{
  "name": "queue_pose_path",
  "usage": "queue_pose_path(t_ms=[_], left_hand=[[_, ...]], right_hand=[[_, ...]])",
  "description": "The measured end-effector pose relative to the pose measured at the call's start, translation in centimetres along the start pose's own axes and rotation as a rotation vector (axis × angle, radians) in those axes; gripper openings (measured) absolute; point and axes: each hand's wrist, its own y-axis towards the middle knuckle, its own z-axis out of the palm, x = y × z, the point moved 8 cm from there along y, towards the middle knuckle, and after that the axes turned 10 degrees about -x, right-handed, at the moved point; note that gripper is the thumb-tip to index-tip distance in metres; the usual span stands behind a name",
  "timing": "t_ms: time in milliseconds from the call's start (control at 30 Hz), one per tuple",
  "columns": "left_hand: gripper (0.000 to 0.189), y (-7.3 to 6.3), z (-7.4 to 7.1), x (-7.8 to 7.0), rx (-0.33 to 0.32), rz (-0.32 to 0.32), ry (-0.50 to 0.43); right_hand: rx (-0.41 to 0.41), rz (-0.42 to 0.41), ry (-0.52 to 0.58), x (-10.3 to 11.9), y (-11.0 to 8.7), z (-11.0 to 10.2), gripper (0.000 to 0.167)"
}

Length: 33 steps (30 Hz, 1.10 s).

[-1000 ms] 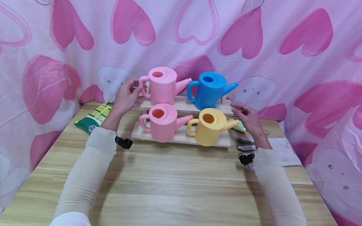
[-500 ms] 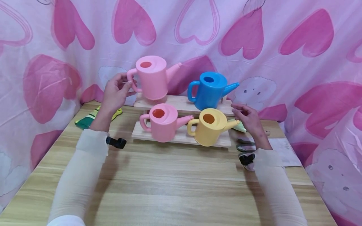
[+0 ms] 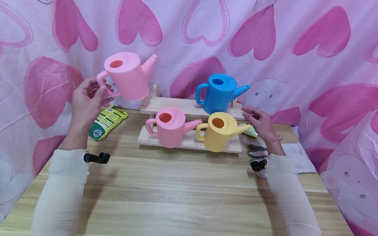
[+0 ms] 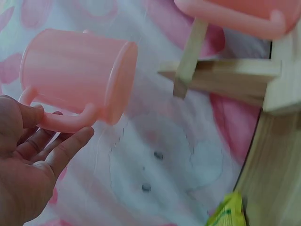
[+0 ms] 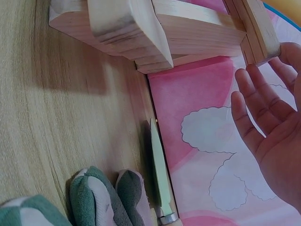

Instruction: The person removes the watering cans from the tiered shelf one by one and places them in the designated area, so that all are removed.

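In the head view my left hand (image 3: 88, 101) grips the handle of a pink watering can (image 3: 127, 77), held in the air left of a two-tier wooden shelf (image 3: 174, 104). The can leans with its spout raised. The left wrist view has the thumb and fingers on the handle of this pink watering can (image 4: 77, 70). My right hand (image 3: 261, 124) touches the right end of the upper board; its fingers look mostly straight in the right wrist view. A blue watering can (image 3: 220, 95) stands on the upper board. Another pink watering can (image 3: 171, 129) and a yellow watering can (image 3: 219, 132) stand below.
A green and yellow packet (image 3: 107, 123) lies on the table (image 3: 183, 193) at the left. To the right are gloves (image 3: 256, 152), a white cloth (image 3: 298, 159) and a pale green trowel-like blade (image 5: 161, 174). A pink heart-print curtain (image 3: 203, 19) hangs behind.
My left hand has lifted the pink watering can off the upper board and carried it left and up, tilting it. The right hand has stayed at the shelf's end.
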Motion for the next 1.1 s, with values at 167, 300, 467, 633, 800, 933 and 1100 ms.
queue_pose_path(t_ms=[167, 300, 467, 633, 800, 933, 1100], left_hand=[[0.031, -0.6, -2.2, 1.1, -0.031, -0.019, 0.03], [0.036, -1.3, -3.5, 2.3, -0.045, -0.04, 0.176], [0.04, -2.1, -4.2, 4.1, -0.033, -0.064, 0.203], [0.036, -2.8, -4.3, 5.8, -0.013, -0.077, 0.155], [0.029, -3.8, -3.9, 7.3, 0.033, -0.061, 0.16], [0.024, -4.7, -3.7, 8.3, 0.08, -0.07, 0.094], [0.027, -6.0, -3.7, 9.8, 0.163, -0.107, 0.22]], right_hand=[[-0.014, -0.016, 0.009, -0.2, 0.1, 0.0, 0.051], [-0.023, -0.029, 0.028, -0.2, 0.2, 0.0, 0.05], [-0.021, -0.032, 0.038, -0.2, 0.1, 0.1, 0.049], [-0.017, -0.015, 0.042, -0.3, 0.0, 0.0, 0.05], [-0.026, -0.007, 0.044, -0.4, 0.1, -0.1, 0.05], [-0.03, -0.01, 0.042, -0.4, 0.0, 0.0, 0.05], [-0.032, -0.022, 0.051, -0.3, 0.0, 0.0, 0.05]])
